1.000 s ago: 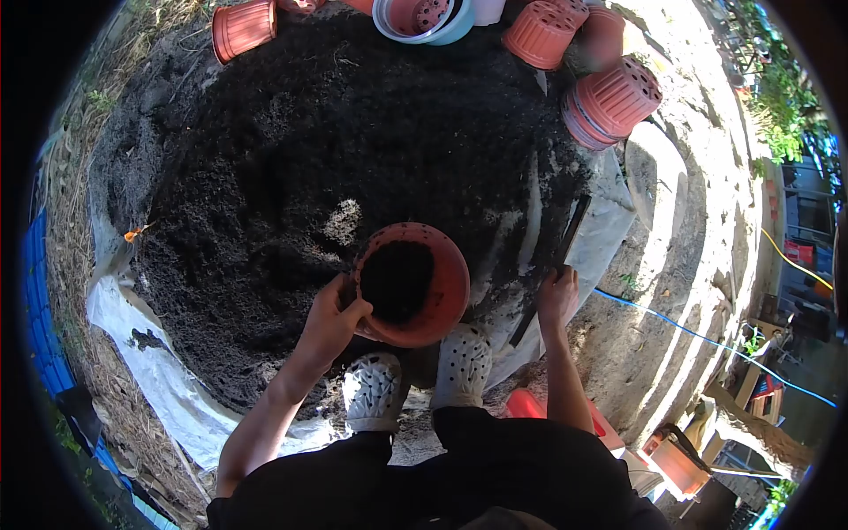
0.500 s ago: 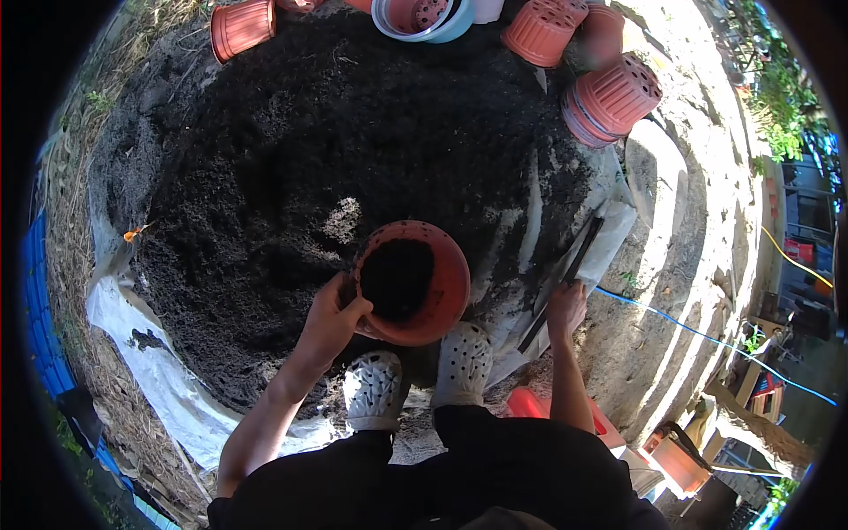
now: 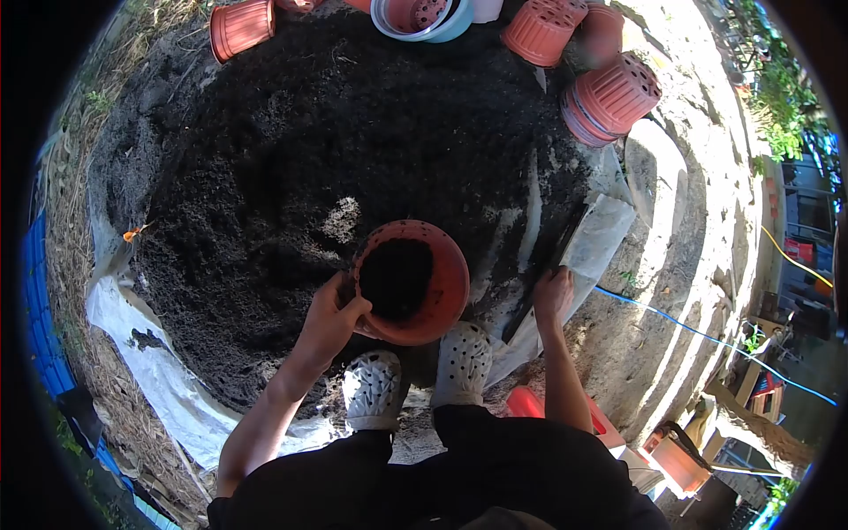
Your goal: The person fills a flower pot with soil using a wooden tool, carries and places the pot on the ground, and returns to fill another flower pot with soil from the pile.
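Observation:
A terracotta-coloured plastic plant pot [image 3: 449, 287], tilted and partly filled with dark soil [image 3: 395, 276], is held at its left rim by my left hand [image 3: 336, 311]. The thumb lies over the rim and the fingers are outside. To the right, my right hand [image 3: 554, 296] is closed round a long dark stick [image 3: 519, 325] beside the pale sheet [image 3: 601, 231]. Much of that stick blends into the dark soil or lies hidden under the hand. Just below the pot are my two white clogs [image 3: 462, 364].
A broad soil heap [image 3: 265, 177] spreads over the sheet ahead. Stacked pots [image 3: 616, 95] lie at the upper right, a pale blue pot [image 3: 450, 25] at the top. A blue hose [image 3: 671, 316] crosses the ground at right. A red object [image 3: 525, 402] sits by my right leg.
My right hand has moved a little left and up with the dark stick, away from the sheet's outer part and toward the soil. My left hand and the plant pot stay put.

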### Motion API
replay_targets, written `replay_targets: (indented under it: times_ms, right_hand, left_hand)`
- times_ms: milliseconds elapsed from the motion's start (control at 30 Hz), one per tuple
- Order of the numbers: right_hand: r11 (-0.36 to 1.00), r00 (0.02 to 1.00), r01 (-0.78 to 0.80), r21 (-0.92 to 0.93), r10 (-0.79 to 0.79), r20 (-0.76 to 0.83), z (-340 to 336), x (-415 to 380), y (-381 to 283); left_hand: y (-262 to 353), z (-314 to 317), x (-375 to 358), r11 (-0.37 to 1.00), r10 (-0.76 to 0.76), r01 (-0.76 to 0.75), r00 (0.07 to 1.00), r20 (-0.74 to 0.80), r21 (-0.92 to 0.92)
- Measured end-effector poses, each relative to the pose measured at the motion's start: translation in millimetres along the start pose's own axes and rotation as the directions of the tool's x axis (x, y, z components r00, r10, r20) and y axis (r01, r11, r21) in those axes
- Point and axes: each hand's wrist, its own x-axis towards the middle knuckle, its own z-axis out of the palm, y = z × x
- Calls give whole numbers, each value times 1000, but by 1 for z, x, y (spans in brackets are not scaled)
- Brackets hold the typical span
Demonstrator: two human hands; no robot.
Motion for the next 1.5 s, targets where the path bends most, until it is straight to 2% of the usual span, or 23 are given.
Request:
replay_targets:
  times_ms: [67,133,167,233,333,367,433,567,733,867,967,1033,1067,1133,1167,1233,1267,1333,1467,1500]
  right_hand:
    - [1000,1000,-21,-3,21,14,0,3,-4]
    - [992,998,68,109,-66,-17,5,5,-5]
    - [992,998,67,108,-66,-16,5,6,-4]
    - [947,983,182,264,-176,-50,-2,7,-5]
    - [922,982,187,338,-184,-40,-5,6,-9]
    - [923,982,186,338,-184,-38,-6,7,-11]
    - [966,999,34,257,-35,-3,-4,12,-11]
    - [992,1000,5,125,-6,4,-7,8,-15]
    - [999,994,-37,22,35,103,-10,-17,-11]
    - [995,995,36,92,-44,85,-10,-27,-4]
    - [993,985,82,84,-93,142,-20,-29,-11]
    - [970,955,156,189,-197,221,-27,-28,-20]
    - [970,956,150,190,-191,221,-25,-27,-21]
    - [917,961,227,327,-265,76,-21,-21,-20]
    - [917,962,226,329,-264,74,-20,-17,-19]
    - [937,987,142,321,-160,31,-16,-8,-14]
    - [936,986,143,322,-161,31,-15,-3,-11]
    - [986,999,48,160,-51,11,-12,7,-8]
    - [991,997,62,119,-66,37,-3,22,-10]
    - [982,993,111,155,-117,31,-2,23,-13]
  left_hand:
    - [-1,-1,1,1000,1,-1,1000,-3,5]
    - [-2,-3,2,999,-2,1,999,37,49]
    - [-2,-3,2,999,-3,2,999,37,49]
    - [-1,-2,2,998,11,-13,999,36,56]
    - [8,5,-1,1000,-6,6,1000,4,-9]
    - [7,4,-1,1000,-7,7,1000,4,-9]
    - [3,1,1,1000,-3,3,1000,4,5]
    - [-8,-4,4,999,45,-45,999,-1,27]
    - [0,1,-1,1000,3,-3,1000,-6,-25]
    - [-2,-3,1,1000,3,-3,1000,9,-15]
    - [0,-3,2,999,-26,24,998,53,42]
    - [6,0,1,999,-27,26,998,57,27]
    - [7,0,1,999,-29,27,998,61,32]
    - [8,2,1,999,-25,22,998,58,41]
    - [8,3,2,999,-23,21,998,59,43]
    - [6,3,1,1000,-5,5,999,35,7]
    - [6,3,0,1000,-4,3,999,34,7]
    - [6,1,-1,1000,7,-6,1000,29,-7]
    - [-7,-7,2,1000,26,-26,999,23,14]
    - [-4,-7,1,999,9,-11,999,43,35]
